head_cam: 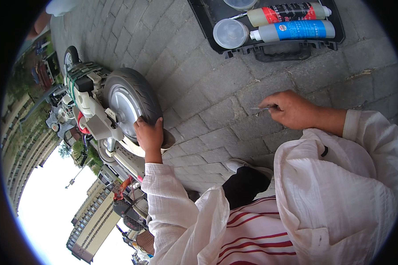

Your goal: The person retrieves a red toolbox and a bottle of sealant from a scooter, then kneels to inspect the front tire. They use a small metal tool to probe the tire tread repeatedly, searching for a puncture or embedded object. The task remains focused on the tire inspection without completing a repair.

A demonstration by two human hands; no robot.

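Observation:
My left hand grips the edge of a black rubber tire, thumb on the tread side and fingers at the rim. The tire sits on the silver hub wheel of a cream electric scooter. Over the paving, well to the right of the wheel, my right hand is closed around a thin metal tool. Only the slim tip of that tool shows past my fingers, so its kind is unclear.
An open black plastic tool case lies on the grey paving bricks. In it are a bottle with a red and black label, a blue-labelled bottle and a round clear-lidded tub. Other parked scooters stand beyond my left arm.

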